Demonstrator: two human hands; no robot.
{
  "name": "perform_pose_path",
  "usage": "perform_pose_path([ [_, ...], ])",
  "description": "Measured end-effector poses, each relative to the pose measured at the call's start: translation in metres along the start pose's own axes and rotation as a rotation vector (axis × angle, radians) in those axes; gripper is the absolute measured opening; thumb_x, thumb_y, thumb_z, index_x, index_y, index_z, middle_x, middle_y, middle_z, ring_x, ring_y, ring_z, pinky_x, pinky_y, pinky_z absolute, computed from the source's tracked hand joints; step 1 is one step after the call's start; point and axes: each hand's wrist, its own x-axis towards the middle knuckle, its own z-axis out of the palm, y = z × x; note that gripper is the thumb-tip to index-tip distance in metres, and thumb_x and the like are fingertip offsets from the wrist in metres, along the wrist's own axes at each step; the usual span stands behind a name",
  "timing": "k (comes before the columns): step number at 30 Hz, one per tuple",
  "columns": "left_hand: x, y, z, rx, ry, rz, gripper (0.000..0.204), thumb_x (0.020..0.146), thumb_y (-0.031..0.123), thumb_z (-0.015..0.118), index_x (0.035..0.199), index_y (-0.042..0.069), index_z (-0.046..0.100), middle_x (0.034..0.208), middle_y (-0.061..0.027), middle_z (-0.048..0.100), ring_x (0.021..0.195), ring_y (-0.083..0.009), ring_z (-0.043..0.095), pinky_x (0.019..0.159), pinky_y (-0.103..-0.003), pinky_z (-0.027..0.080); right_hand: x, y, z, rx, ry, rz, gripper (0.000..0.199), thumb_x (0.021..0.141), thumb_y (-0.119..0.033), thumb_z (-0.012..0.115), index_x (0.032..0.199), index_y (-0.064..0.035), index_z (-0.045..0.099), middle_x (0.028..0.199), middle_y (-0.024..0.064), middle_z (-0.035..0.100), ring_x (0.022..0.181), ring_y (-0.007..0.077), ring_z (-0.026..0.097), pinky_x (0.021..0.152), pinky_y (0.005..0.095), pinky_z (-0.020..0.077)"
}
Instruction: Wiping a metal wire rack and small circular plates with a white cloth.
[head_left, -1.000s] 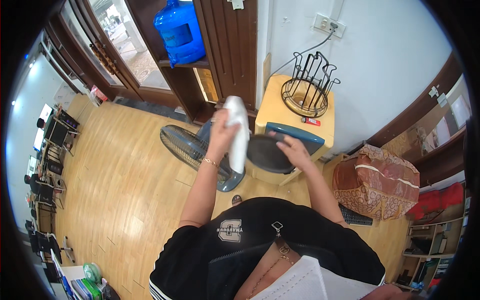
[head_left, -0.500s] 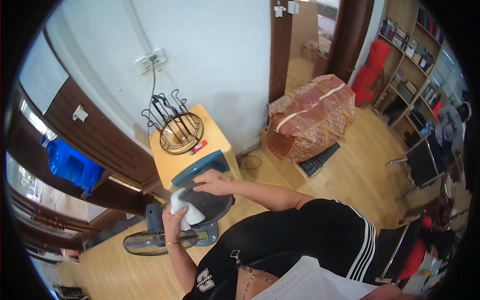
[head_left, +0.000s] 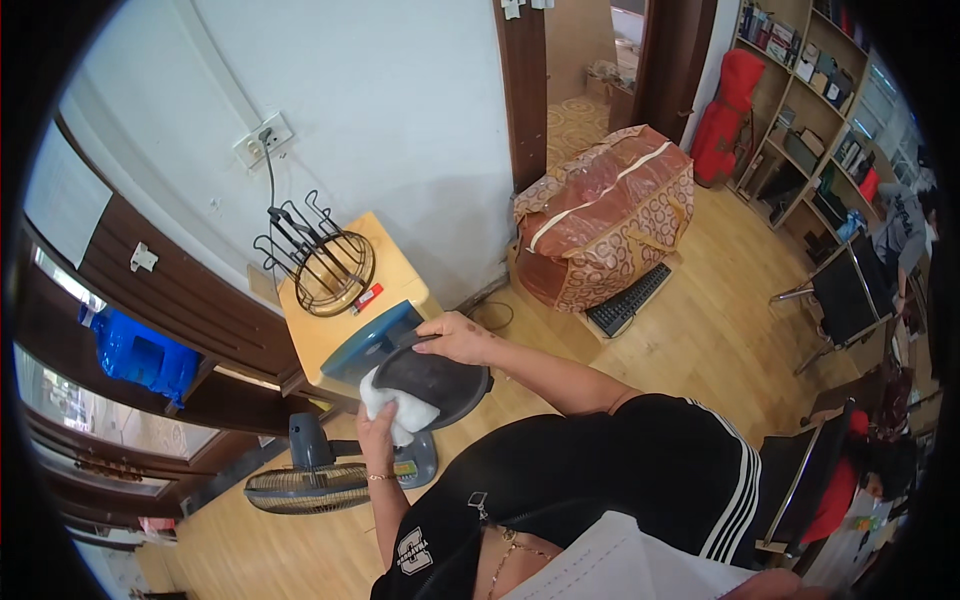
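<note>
A dark, round-edged tray [head_left: 452, 388] is held tilted in front of my body. My right hand [head_left: 456, 338] pinches its far rim, fingers closed over the edge. My left hand [head_left: 378, 432] is closed on a white cloth [head_left: 412, 408], which lies bunched against the tray's left side. Beyond the tray stands a pale yellow cabinet [head_left: 398, 283] with a curved blue front panel [head_left: 372, 343]. On its top sit a black wire cup rack [head_left: 336, 274] and a small red item [head_left: 368, 298].
A grey standing fan [head_left: 305, 488] is on the wooden floor at left. A large brown patterned bag [head_left: 600, 215] and a black keyboard [head_left: 630, 300] lie right of the cabinet. A blue water bottle [head_left: 145, 350] is far left; chairs [head_left: 850, 310] and people are at right.
The tray, the cloth and both hands have shifted slightly right in the view. The cabinet and bag appear further left as the head view turned. Both hands keep their holds.
</note>
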Motion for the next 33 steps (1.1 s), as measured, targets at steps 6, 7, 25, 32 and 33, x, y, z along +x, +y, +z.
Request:
perform_pose_path([
  [6, -0.017, 0.048, 0.013, 0.584, -0.040, 0.067, 0.033, 0.082, 0.024, 0.071, 0.103, -0.001, 0.065, 0.092, -0.0136, 0.069, 0.085, -0.0204, 0.066, 0.078, -0.034, 0.050, 0.011, -0.022, -0.010, -0.377, -0.269, -0.155, 0.022, 0.085, -0.023, 0.064, 0.095, -0.0025, 0.065, 0.081, 0.0189, 0.063, 0.072, 0.0288, 0.063, 0.068, 0.0357, 0.0481],
  [7, -0.015, 0.057, 0.020, 0.770, -0.048, 0.163, 0.035, 0.081, 0.027, 0.072, 0.102, 0.000, 0.066, 0.091, -0.0160, 0.068, 0.085, -0.0259, 0.065, 0.077, -0.037, 0.050, 0.012, -0.021, -0.009, -0.334, -0.331, -0.182, 0.021, 0.085, -0.022, 0.063, 0.094, -0.0032, 0.065, 0.081, 0.0185, 0.063, 0.072, 0.0303, 0.063, 0.066, 0.0368, 0.0479],
  [25, -0.101, 0.023, -0.031, 0.589, 0.233, 0.222, 0.023, 0.081, 0.009, 0.065, 0.102, -0.001, 0.064, 0.095, -0.0133, 0.066, 0.087, -0.0246, 0.062, 0.079, -0.034, 0.047, -0.013, -0.017, 0.064, -0.101, -0.195, -0.149, 0.046, 0.078, -0.036, 0.073, 0.107, -0.0010, 0.066, 0.103, 0.0161, 0.069, 0.097, 0.0260, 0.066, 0.085, 0.0327, 0.0497],
  [32, -0.154, 0.092, -0.113, 1.238, 0.470, 0.778, 0.033, 0.073, 0.006, 0.066, 0.105, 0.001, 0.062, 0.102, -0.0164, 0.061, 0.092, -0.0349, 0.057, 0.080, -0.045, 0.045, -0.034, -0.043, 0.157, 0.407, 0.056, -0.184, 0.041, 0.082, -0.038, 0.071, 0.109, -0.0068, 0.066, 0.099, 0.0078, 0.069, 0.093, 0.0226, 0.065, 0.091, 0.0339, 0.0484],
  [33, -0.161, 0.095, -0.122, 1.350, 0.438, 0.830, 0.034, 0.072, 0.007, 0.067, 0.105, 0.001, 0.062, 0.103, -0.0163, 0.061, 0.093, -0.0348, 0.056, 0.081, -0.046, 0.044, -0.041, -0.049, 0.172, 0.707, -0.101, 0.034, 0.044, 0.083, -0.037, 0.071, 0.114, -0.0071, 0.063, 0.105, 0.0082, 0.067, 0.095, 0.0237, 0.064, 0.092, 0.0355, 0.0482],
])
